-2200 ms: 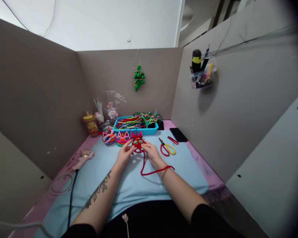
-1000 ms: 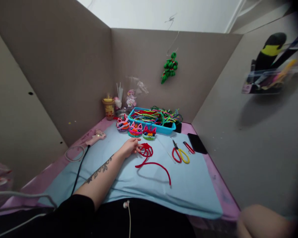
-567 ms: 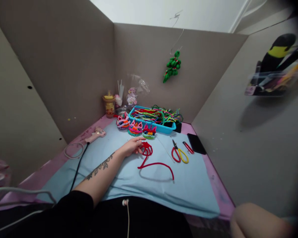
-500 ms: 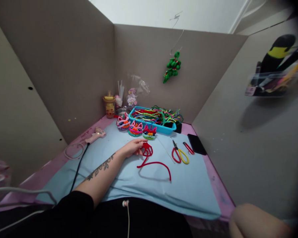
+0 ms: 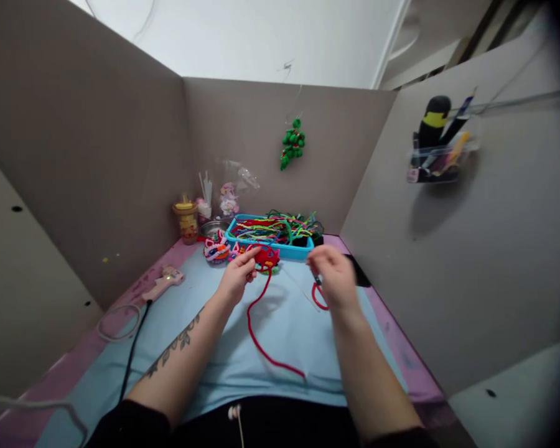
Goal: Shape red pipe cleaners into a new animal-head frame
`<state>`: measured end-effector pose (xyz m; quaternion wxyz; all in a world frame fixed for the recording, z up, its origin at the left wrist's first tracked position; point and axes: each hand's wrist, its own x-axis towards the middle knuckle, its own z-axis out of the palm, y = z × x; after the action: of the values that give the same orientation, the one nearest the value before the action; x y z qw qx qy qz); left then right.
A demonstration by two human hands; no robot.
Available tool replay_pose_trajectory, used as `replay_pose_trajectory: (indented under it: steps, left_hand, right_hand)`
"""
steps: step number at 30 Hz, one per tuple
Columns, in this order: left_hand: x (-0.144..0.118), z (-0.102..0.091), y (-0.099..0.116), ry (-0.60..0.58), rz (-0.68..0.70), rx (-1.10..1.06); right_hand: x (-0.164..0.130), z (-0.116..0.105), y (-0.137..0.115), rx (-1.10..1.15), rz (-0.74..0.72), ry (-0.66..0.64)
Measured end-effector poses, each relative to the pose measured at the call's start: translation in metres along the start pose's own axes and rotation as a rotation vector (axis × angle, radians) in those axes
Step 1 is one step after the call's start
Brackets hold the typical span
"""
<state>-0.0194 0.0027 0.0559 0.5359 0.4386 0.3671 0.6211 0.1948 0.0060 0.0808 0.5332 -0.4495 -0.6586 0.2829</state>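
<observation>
My left hand (image 5: 239, 274) is closed, pinching a red pipe-cleaner piece (image 5: 254, 330) between thumb and fingers. The upper part is bent into loops; a long tail trails down towards the near side of the blue cloth. My right hand (image 5: 335, 270) is over the right part of the table, its fingers curled and smeared by motion, so whether it holds anything is unclear. It covers most of the scissors, whose red handle (image 5: 319, 297) shows beside the wrist. Small colourful pipe-cleaner animal heads (image 5: 217, 249) sit beyond the left hand, partly hidden by the red loops.
A blue tray (image 5: 294, 251) full of pipe cleaners stands at the back. A pink glue gun (image 5: 164, 283) with its cable lies at left, near a lidded cup (image 5: 186, 223). Partly behind the right hand is a black phone (image 5: 360, 274). A tool holder (image 5: 434, 165) hangs on the right panel.
My right hand has come up from the lower right to above the scissors. My left hand has lifted the red pipe-cleaner piece off the cloth. The view has turned to the right.
</observation>
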Motion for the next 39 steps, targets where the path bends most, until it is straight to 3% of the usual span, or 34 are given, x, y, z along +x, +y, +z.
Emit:
replay_pose_trajectory:
  steps: [4, 9, 13, 19, 23, 27, 39]
  left_hand:
    - [0.010, 0.003, -0.004, -0.006, 0.041, 0.036]
    - [0.014, -0.003, -0.035, -0.058, 0.052, 0.113]
    - [0.008, -0.004, -0.046, -0.094, 0.074, 0.291]
    - [0.005, -0.007, -0.045, -0.086, 0.162, 0.413]
    - [0.008, -0.011, -0.049, -0.105, 0.092, 0.384]
    - [0.011, -0.015, -0.052, -0.112, 0.025, 0.347]
    - [0.014, -0.018, -0.056, -0.068, 0.084, 0.410]
  right_hand:
    - [-0.009, 0.051, 0.017, 0.138, 0.084, -0.119]
    - [-0.023, 0.094, 0.054, 0.534, 0.273, -0.024]
    - [-0.027, 0.094, 0.063, 0.482, 0.247, -0.005]
    - [-0.026, 0.082, 0.065, -0.024, -0.088, 0.053]
    - [-0.024, 0.079, 0.066, -0.167, -0.238, 0.001]
    - [-0.025, 0.078, 0.064, -0.259, -0.289, -0.024]
    - [-0.025, 0.082, 0.065, -0.470, -0.410, -0.077]
